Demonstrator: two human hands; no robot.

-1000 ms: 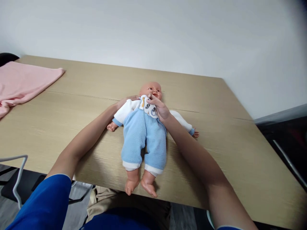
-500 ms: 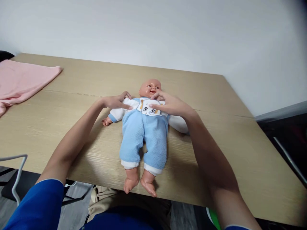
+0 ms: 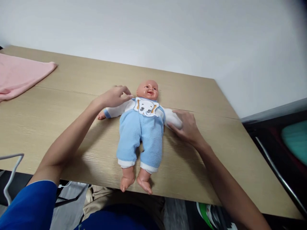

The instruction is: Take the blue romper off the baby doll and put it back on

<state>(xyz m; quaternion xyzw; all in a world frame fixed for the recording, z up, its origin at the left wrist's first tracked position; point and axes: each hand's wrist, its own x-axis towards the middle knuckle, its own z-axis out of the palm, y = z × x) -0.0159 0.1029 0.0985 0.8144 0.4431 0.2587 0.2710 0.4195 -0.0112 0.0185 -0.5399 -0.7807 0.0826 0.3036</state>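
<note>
A baby doll [image 3: 141,127] lies on its back on the table, its head toward the wall and its feet near the front edge. It wears pale blue fleece overalls with white sleeves and a white animal-face bib. My left hand [image 3: 115,96] is over the doll's sleeve at the left, fingers loosely curved and apart, fingertips close to the shoulder. Whether they touch it I cannot tell. At the other side, my right hand [image 3: 188,127] wraps round the doll's white sleeve, thumb below and fingers above. That hand covers the end of the doll's arm.
A pink cloth [image 3: 24,73] lies at the far left of the wooden table [image 3: 72,105]. A bent white tube [image 3: 14,172] rises at the front left edge. Beyond the right edge are a dark object with a metal bar [image 3: 275,169] and a teal surface [image 3: 296,140]. A white wall stands behind.
My right hand has moved from the doll's chest out to its sleeve and closed round it. My left hand has lifted slightly toward the shoulder. The view has shifted a little.
</note>
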